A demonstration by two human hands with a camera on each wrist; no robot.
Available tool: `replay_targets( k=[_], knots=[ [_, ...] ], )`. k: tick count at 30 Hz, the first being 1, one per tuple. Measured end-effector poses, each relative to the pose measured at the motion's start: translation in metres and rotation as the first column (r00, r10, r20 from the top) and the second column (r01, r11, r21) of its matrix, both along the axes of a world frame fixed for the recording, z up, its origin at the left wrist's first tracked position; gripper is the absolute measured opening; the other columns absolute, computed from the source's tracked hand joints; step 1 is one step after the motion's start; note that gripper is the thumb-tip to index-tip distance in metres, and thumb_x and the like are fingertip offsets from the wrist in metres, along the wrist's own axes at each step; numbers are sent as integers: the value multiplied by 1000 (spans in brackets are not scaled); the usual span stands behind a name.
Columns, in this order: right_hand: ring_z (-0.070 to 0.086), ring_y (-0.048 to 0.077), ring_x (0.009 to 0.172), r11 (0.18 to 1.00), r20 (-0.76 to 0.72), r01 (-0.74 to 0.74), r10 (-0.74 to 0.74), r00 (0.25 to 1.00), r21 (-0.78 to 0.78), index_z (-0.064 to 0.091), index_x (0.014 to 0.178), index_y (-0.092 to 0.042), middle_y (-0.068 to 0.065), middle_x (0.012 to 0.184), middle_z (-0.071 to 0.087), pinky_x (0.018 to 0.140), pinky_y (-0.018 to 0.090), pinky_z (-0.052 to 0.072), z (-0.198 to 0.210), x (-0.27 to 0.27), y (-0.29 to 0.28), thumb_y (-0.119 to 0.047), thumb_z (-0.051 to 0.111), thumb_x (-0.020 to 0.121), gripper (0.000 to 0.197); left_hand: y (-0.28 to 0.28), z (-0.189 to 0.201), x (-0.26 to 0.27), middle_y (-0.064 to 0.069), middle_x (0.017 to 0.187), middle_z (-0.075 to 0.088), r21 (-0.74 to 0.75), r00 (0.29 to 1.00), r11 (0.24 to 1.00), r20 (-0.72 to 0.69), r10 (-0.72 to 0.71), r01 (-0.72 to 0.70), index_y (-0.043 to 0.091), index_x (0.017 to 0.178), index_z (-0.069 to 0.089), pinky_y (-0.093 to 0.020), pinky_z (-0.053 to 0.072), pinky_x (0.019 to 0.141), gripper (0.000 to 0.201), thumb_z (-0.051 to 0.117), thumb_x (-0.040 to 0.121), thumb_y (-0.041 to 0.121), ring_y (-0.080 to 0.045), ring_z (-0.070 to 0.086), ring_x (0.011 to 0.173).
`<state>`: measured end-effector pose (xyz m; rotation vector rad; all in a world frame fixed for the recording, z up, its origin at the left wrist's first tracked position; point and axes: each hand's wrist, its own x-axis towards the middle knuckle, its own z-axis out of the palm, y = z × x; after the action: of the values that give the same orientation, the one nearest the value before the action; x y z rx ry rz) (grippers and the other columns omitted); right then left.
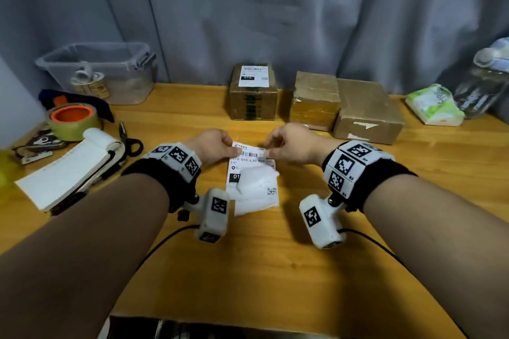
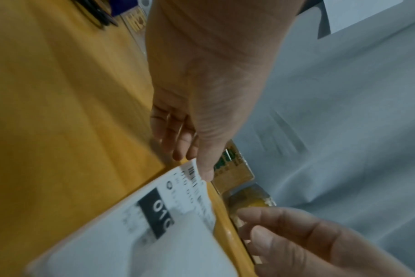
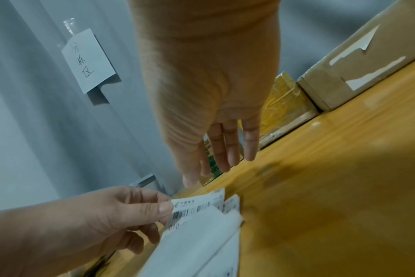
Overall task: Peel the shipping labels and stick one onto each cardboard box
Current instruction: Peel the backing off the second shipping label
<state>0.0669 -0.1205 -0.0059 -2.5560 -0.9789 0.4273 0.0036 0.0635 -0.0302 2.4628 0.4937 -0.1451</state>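
Note:
A white shipping label (image 1: 249,159) with a barcode and a black "010" patch lies at the middle of the wooden table (image 1: 275,270). My left hand (image 1: 232,150) pinches its top left corner between thumb and finger, as the right wrist view shows (image 3: 165,211). My right hand (image 1: 268,150) hovers at the top right corner with straight fingers (image 3: 225,150) and holds nothing. A crumpled white backing sheet (image 1: 256,179) lies over the label's lower part. Three cardboard boxes stand at the back: a labelled one (image 1: 253,102), a yellow-taped one (image 1: 315,99) and a plain one (image 1: 367,110).
At the left are a clear plastic bin (image 1: 99,71), a tape roll (image 1: 73,118), black scissors (image 1: 129,143) and a stack of label sheets (image 1: 74,168). A tissue pack (image 1: 433,106) and a bottle (image 1: 484,82) stand at the right. A grey curtain hangs behind.

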Motion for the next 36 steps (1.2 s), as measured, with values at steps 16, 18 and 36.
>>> replay_targets(
  k=[16, 18, 36],
  knots=[
    [57, 22, 113, 972, 74, 139, -156, 985, 190, 51, 132, -15, 4, 123, 61, 86, 25, 45, 5, 21, 19, -27, 57, 92, 42, 26, 31, 25, 0, 77, 60, -151, 804, 980, 562, 192, -128, 11, 89, 61, -21, 41, 60, 15, 52, 94, 22, -11, 53, 64],
    [55, 21, 117, 943, 64, 166, -192, 979, 289, 50, 133, -14, 6, 128, 59, 96, 29, 45, 9, 25, 18, -26, 58, 92, 44, 25, 37, 32, 4, 72, 59, -211, 758, 973, 618, 209, -96, 11, 90, 61, -17, 42, 57, 11, 54, 94, 19, -3, 53, 59],
    [68, 25, 88, 543, -121, 328, -381, 917, 773, 50, 72, -24, 12, 91, 70, 80, 44, 55, 13, 58, -17, -14, 56, 92, 24, -51, 40, 59, 2, 66, 62, -583, 785, 787, 577, 227, 201, 16, 72, 58, -15, 48, 56, 21, 55, 90, 6, -1, 57, 54]
  ],
)
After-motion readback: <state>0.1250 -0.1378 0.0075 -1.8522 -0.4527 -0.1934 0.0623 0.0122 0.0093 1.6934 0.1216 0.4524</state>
